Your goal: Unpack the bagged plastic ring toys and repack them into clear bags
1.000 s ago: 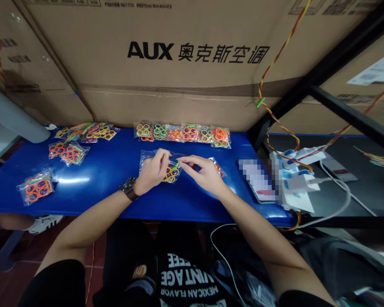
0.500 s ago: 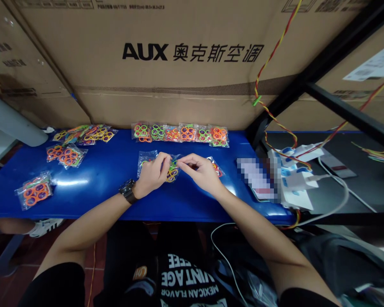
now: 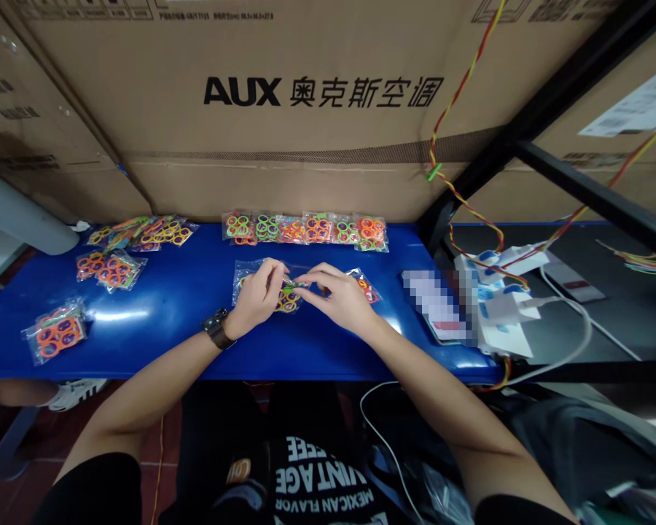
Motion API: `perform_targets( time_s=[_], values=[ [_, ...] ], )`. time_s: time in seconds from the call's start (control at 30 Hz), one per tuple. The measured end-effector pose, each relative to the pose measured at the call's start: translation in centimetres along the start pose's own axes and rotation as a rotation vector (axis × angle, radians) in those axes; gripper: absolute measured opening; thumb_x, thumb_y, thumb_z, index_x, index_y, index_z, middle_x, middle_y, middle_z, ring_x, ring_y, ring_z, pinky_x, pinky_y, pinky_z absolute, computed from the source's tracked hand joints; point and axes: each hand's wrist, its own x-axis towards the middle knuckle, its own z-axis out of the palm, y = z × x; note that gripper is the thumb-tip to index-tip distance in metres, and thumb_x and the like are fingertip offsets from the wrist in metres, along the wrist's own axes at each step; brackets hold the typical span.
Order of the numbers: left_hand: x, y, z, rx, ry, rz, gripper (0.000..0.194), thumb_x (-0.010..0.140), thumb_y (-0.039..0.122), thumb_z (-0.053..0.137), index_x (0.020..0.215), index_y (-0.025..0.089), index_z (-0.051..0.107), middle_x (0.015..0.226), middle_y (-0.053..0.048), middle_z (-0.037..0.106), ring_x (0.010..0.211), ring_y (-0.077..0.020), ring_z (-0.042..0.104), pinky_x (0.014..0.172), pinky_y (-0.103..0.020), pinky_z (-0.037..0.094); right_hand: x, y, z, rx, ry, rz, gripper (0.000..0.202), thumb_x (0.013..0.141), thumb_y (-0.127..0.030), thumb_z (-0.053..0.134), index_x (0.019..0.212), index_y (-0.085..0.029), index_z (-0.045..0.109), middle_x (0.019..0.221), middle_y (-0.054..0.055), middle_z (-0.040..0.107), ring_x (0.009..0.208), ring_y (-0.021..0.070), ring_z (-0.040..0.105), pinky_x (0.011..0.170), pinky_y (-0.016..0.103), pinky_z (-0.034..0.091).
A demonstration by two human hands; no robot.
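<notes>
My left hand (image 3: 258, 293), with a dark watch (image 3: 217, 328) on its wrist, is closed, thumb against bent fingers, at the edge of a clear plastic bag. My right hand (image 3: 339, 295) faces it, with thumb and fingertips pinched on a small green piece (image 3: 295, 287). Below the fingertips lies a packet of yellow rings (image 3: 287, 302) on the blue table. The left hand partly covers another clear packet (image 3: 241, 271). A packet with red rings (image 3: 367, 290) lies behind the right hand, partly hidden.
Several bagged ring packets (image 3: 318, 229) form a row along the back, by a cardboard box (image 3: 328, 160). More packets (image 3: 169, 232) are heaped at the back left, and one orange packet (image 3: 57, 337) lies front left. A phone (image 3: 434, 306) and power strip (image 3: 500, 321) stand at right.
My right fingertips have come down slightly and spread a little, and the green piece shows more plainly between the hands. The packets on the table stay where they were.
</notes>
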Motion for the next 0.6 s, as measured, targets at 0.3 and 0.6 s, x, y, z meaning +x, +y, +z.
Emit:
perform_targets(
  time_s=[0.3,0.6],
  values=[
    [0.20,-0.05,0.05,-0.146,-0.054,-0.031,0.028,0.114,0.042,0.043,0.118,0.021,0.061,0.099,-0.006,0.080,0.091,-0.0176,0.079,0.082,-0.031,0.057,-0.07,0.06,0.06,0.049,0.030,-0.030,0.017,0.103,-0.041,0.068,0.104,-0.025,0.076,0.109,0.007,0.073,0.072,0.0163,0.061,0.071,0.035,0.056],
    [0.62,0.11,0.43,-0.365,-0.126,-0.149,0.024,0.104,0.041,0.064,0.114,0.019,0.067,0.104,-0.009,0.081,0.088,-0.0193,0.079,0.067,-0.027,0.061,0.34,-0.39,-0.54,-0.013,0.181,0.009,0.018,0.102,-0.041,0.068,0.105,-0.027,0.078,0.112,0.009,0.073,0.094,0.0230,0.069,0.083,0.041,0.059]
  ],
)
